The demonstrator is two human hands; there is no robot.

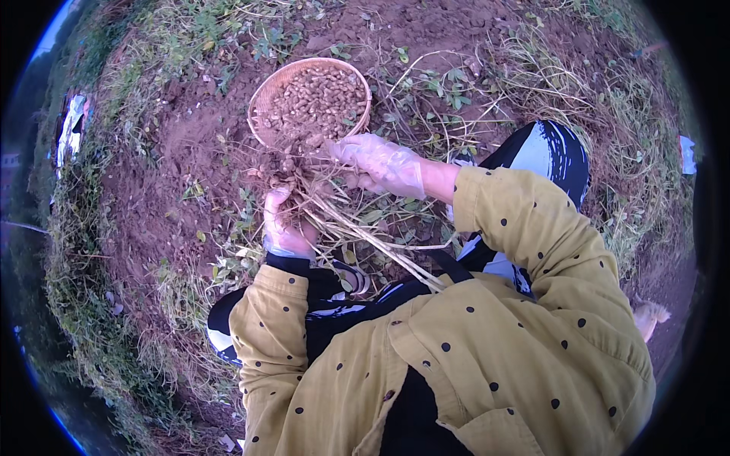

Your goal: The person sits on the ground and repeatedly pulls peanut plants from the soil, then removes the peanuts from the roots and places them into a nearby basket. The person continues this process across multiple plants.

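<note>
A bundle of pulled peanut plants [365, 231] lies across my lap, its stems pointing towards my body and its soil-covered roots with pods at the basket's near rim. My left hand [285, 219], in a thin clear plastic glove, grips the bundle just below the roots. My right hand [382, 165], gloved the same way, is at the right side of the roots with its fingers bent; whether it holds a pod is hidden. Just beyond both hands, a round woven basket [255, 108] holds many unshelled peanuts [322, 97].
Pulled peanut vines [536, 85] lie on the brown soil at the upper right. More greenery [85, 285] runs along the left side. My bent knees in patterned trousers flank the work area, with a sandalled foot [355, 276] between them. A pale fluffy thing [649, 319] is at far right.
</note>
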